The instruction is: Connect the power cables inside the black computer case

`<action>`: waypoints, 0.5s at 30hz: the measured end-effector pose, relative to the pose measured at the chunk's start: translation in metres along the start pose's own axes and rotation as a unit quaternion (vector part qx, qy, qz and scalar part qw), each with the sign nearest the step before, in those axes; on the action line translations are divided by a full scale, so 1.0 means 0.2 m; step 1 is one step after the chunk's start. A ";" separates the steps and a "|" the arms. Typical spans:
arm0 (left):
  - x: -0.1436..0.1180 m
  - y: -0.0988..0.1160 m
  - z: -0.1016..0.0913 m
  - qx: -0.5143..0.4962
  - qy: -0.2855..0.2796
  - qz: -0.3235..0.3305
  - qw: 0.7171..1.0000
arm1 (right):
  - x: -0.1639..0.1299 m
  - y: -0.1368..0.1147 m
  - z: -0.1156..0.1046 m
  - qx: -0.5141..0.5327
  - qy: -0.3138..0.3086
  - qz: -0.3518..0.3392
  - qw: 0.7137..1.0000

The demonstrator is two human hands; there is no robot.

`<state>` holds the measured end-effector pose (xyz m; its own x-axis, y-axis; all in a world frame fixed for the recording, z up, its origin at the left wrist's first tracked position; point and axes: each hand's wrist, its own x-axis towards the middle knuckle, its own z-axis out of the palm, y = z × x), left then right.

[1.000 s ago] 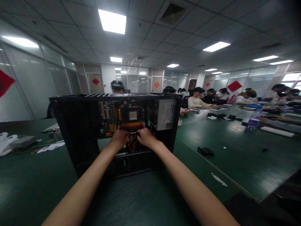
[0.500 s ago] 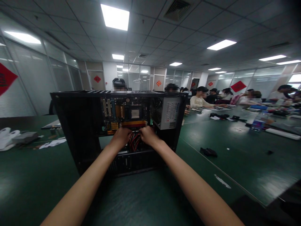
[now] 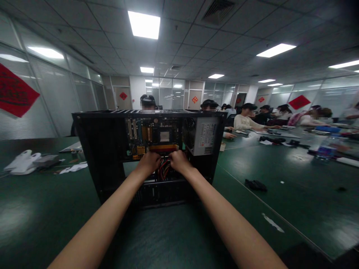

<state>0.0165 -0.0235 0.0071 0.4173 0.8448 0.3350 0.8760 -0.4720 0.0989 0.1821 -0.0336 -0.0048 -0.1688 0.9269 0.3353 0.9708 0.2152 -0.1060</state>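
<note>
An open black computer case (image 3: 98, 157) stands on the dark green table (image 3: 42, 220), its side off. Inside are a motherboard (image 3: 153, 136) and a grey power supply (image 3: 204, 138) at the right. Both my arms reach into the case. My left hand (image 3: 149, 163) and my right hand (image 3: 178, 161) sit side by side at the lower edge of the motherboard, fingers curled around a bundle of red, yellow and black cables (image 3: 164, 171) between them. Their fingertips are hidden, so the exact grip is unclear.
White gloves and a grey part (image 3: 26, 162) lie at the far left with paper scraps. A small black item (image 3: 255, 185) and a white scrap (image 3: 271, 222) lie right of the case. Several seated people (image 3: 246, 119) work along the table behind and to the right.
The view has drifted so the case sits a little further right in frame. Both hands stay at the same spot by the cables under the motherboard.
</note>
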 end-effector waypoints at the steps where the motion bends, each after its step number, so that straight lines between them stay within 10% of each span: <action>1: 0.00 0.00 0.00 0.001 0.003 0.001 1.000 | 0.00 0.00 0.00 0.001 0.002 -0.004 1.000; 8: -0.07 -0.02 -0.05 -0.020 0.049 0.000 0.999 | -0.08 0.01 -0.09 -0.002 0.030 -0.062 0.998; 15: -0.42 0.08 -0.10 -0.026 0.085 -0.050 0.995 | -0.40 0.13 -0.15 -0.105 0.093 -0.192 0.971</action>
<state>-0.0096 -0.1069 0.0002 0.2789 0.8355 0.4735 0.8953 -0.4046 0.1864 0.2256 -0.1122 -0.0065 -0.5101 0.7153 0.4777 0.8594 0.4475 0.2476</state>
